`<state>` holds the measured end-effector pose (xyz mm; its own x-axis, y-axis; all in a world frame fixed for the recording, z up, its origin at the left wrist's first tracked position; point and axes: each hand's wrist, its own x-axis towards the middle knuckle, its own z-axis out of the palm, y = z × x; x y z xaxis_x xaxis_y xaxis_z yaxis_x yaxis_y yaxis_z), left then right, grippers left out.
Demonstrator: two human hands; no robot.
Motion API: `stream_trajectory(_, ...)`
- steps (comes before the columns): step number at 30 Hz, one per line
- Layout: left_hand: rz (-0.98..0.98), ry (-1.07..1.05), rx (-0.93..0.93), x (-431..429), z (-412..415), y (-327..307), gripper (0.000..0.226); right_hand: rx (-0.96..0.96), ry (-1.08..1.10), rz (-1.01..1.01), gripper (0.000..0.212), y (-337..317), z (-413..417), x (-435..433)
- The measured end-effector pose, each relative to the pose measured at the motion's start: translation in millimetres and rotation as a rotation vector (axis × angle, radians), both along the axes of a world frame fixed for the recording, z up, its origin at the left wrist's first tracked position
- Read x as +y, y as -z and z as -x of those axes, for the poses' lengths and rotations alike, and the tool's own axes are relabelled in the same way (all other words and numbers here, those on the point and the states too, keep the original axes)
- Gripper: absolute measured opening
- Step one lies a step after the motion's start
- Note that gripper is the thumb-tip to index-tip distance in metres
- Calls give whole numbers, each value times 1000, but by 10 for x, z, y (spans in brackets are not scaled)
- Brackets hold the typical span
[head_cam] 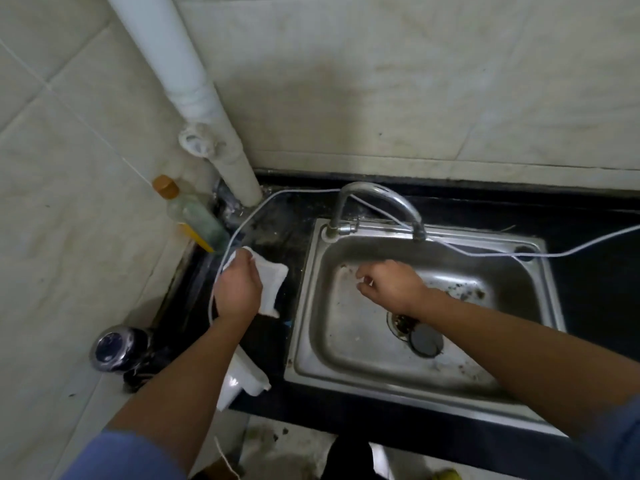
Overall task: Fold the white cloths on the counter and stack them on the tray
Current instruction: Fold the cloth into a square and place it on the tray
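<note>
Sink (311,341) filled most of my view beside the dark counter (588,306), where my left hand (237,289) curled its fingers round one white cloth (272,282), my right hand (391,282) hung loosely curled and empty over the basin, folding looked barely begun to me, and a white shape (242,379) under my forearm might have been tray or cloth.
</note>
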<state>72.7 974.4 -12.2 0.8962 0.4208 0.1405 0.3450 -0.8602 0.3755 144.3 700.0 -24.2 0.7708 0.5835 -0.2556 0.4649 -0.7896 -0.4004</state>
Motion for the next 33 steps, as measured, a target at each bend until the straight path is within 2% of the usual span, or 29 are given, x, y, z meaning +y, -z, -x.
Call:
stream_trajectory(5, -87, 133, -89, -910, 130, -393, 16, -73, 57, -4, 32, -229, 259, -936)
stream_trajectory(9, -68, 227, -91, -1794, 212, -599, 17, -77, 146, 23, 32, -340, 557, -1837)
stream_trajectory(14, -29, 473, -116, -2950, 187, -754, 15, -54, 328, 34, 23, -445, 919, -2985)
stream_trajectory(21, -16, 838, -85, -4482, 7, -738, 14, -40, 659, 51, 26, -468, 1490, -4350)
stream_trajectory(26, 38, 1059, -60, -5539, -57, -659, 14, 50, 863, 94, 26, -381, 1874, -5105)
stream_trajectory(33, 181, 1227, 59, -6603, -49, -417, 14, 99, 1082, 143, 26, -319, 2153, -5780)
